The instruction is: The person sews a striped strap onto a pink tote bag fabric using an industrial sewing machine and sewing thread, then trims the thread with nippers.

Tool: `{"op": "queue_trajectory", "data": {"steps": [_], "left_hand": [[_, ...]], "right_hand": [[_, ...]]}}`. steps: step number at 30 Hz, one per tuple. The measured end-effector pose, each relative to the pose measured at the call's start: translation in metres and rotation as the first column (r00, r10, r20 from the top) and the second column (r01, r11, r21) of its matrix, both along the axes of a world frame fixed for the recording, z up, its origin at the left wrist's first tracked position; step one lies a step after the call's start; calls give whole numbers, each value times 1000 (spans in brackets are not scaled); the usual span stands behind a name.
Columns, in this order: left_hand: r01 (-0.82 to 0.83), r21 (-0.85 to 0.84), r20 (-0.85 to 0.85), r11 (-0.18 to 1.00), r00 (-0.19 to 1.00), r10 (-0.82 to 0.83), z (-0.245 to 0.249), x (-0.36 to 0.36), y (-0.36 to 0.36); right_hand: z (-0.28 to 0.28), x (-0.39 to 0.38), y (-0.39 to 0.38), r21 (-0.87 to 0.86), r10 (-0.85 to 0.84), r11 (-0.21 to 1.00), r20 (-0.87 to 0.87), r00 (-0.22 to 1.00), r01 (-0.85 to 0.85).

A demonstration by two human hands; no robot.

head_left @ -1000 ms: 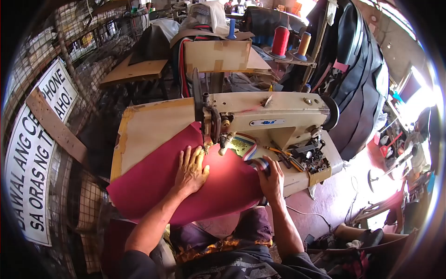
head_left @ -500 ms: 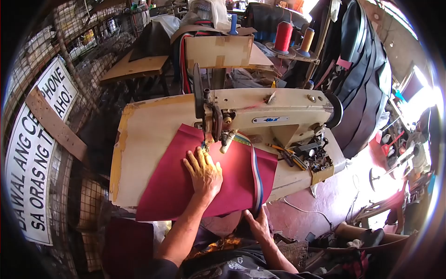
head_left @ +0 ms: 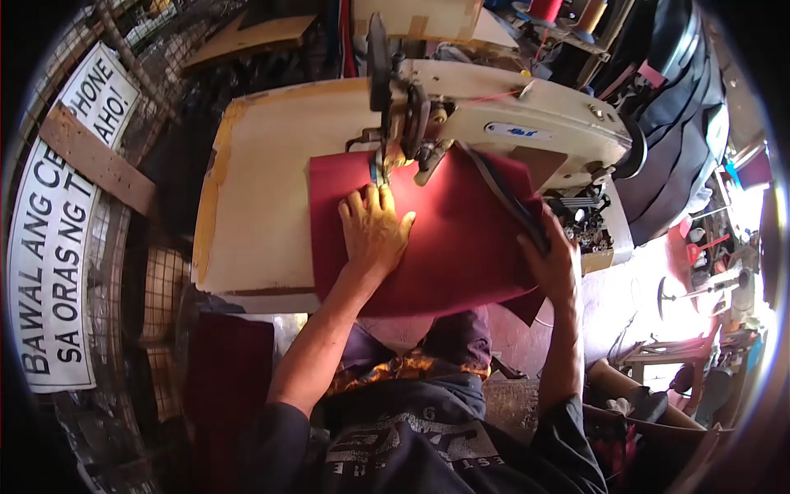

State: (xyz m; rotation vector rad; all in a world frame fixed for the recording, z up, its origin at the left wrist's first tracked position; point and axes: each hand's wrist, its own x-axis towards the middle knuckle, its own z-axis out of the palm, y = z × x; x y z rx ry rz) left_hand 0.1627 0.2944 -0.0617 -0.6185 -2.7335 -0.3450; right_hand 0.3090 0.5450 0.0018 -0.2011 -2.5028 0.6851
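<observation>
A maroon sheet of material (head_left: 461, 255) lies on the sewing machine bed under the lit needle area. My left hand (head_left: 374, 235) rests flat on it with fingers extended, their tips just in front of the presser foot (head_left: 383, 169). At the sheet's right edge, my right hand (head_left: 553, 259) is closed, thumb on top and the other fingers partly hidden. It grips the sheet together with the end of a dark striped strap (head_left: 504, 193), which curves across the sheet from behind the needle area. A short piece of strap also shows at the presser foot.
The sewing machine (head_left: 559, 115) arches over the work, its handwheel (head_left: 634, 148) at the right. A box of metal parts (head_left: 588, 226) sits on the bed's right end. Thread spools (head_left: 545, 10) stand behind. A lettered sign (head_left: 62, 272) hangs on wire mesh at the left.
The sheet has turned and shifted right on the bed. My right hand has risen from below the front edge to the sheet's right side. The view has tilted downward.
</observation>
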Motion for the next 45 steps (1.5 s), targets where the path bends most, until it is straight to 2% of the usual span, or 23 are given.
{"op": "queue_trajectory", "data": {"steps": [1,2,5,6,9,10,11,13,14,17,19,21,24,28,29,31,32,33,35,38,41,42,45], "left_hand": [[-2,-1,-37,1000,999,2,-5,1,1],[-6,2,-82,1000,997,7,-8,-2,3],[-24,-3,-61,1000,998,24,-11,-1,3],[-26,-6,-63,1000,998,25,-11,-1,3],[12,5,-34,1000,999,-12,-8,-1,-3],[20,20,-37,1000,999,-19,-9,-2,-5],[27,40,-43,999,999,-26,-10,-3,-6],[42,57,-43,997,998,-40,-9,-4,-7],[49,55,-39,997,998,-47,-7,-4,-8],[70,64,-54,995,996,-66,-8,-5,-10],[78,70,-65,994,995,-74,-10,-6,-11],[109,74,-118,991,988,-100,-10,-7,-13],[112,82,-95,990,990,-104,-6,-6,-15],[127,87,-8,988,992,-127,-3,-15,-23],[185,136,-2,973,982,-187,1,-20,-31],[283,300,-34,911,957,-287,-11,-48,-47],[230,526,46,819,954,-297,-21,-62,-53],[143,665,118,733,949,-292,-20,-72,-56],[131,585,165,800,947,-275,4,-76,-55],[469,358,-90,807,878,-470,5,-86,-49],[597,149,-122,788,802,-585,-5,-89,-47],[651,115,-192,750,755,-627,-5,-92,-47],[666,193,-94,720,743,-662,-5,-86,-55]], "right_hand": [[-23,-5,21,-43,-71,996,98,993,76],[-35,-5,36,62,-119,992,205,971,108],[-39,-4,23,20,-199,978,399,895,208],[-46,-4,26,-52,-151,981,390,908,185],[-56,2,28,-54,-205,968,387,899,244],[-46,3,17,-115,-213,951,422,881,285],[-40,4,9,76,-293,955,375,879,286],[-36,8,-5,445,-419,850,244,875,283],[-35,2,-11,493,-356,822,52,933,286],[-17,-27,-47,306,34,950,68,997,-53],[-28,-62,-64,172,371,908,98,923,-383],[-47,-100,-79,140,463,876,20,886,-461],[-68,-143,-87,253,536,812,34,843,-526],[-72,-151,-92,322,527,807,-16,850,-495],[-71,-150,-92,329,529,803,-12,848,-497],[-72,-148,-93,351,525,796,6,851,-493],[-72,-148,-92,371,519,790,18,854,-488],[-71,-148,-92,392,514,783,31,857,-483],[-69,-147,-94,405,507,783,27,862,-473],[-68,-146,-96,414,505,779,28,862,-470],[-68,-146,-95,402,506,781,39,862,-477],[-68,-146,-95,393,508,782,46,860,-483],[-71,-146,-94,384,523,780,34,852,-494]]}}
